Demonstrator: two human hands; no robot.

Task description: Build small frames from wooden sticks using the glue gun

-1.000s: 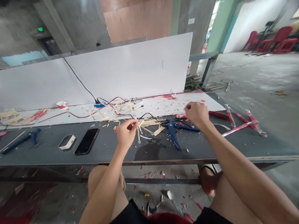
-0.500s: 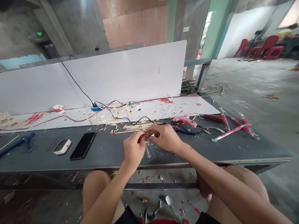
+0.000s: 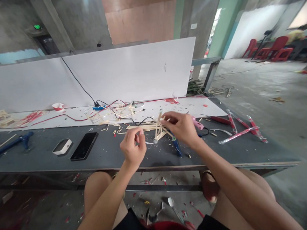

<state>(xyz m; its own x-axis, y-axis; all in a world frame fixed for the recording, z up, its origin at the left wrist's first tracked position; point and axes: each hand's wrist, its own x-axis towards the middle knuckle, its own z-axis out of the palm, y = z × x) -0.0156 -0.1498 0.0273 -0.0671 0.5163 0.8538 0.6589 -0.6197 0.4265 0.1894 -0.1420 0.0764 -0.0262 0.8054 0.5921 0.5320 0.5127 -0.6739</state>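
Observation:
My right hand (image 3: 182, 127) pinches a small frame of thin wooden sticks (image 3: 158, 130), which has whitish blobs at its joints and hangs over the dark table's middle. To its left, my left hand (image 3: 133, 146) is raised with curled fingers, apart from the frame; whether something small is between its fingertips is hidden. Loose wooden sticks (image 3: 141, 127) lie behind both hands. Beneath my right hand is a blue-handled tool (image 3: 177, 147), and the pink glue gun (image 3: 198, 124) is partly covered by that hand.
A black phone (image 3: 84, 146) and white box (image 3: 62, 146) lie left on the dark table (image 3: 106, 160). Blue pliers (image 3: 23, 139) are farther left. Red plastic-wrapped sticks (image 3: 239, 134) lie right. Behind are a white panel (image 3: 129, 74), cables and a blue socket (image 3: 99, 107).
My hands have moved apart. The stick frame has turned and now shows beside my right hand, while my left hand has come away from it. The view has shifted slightly.

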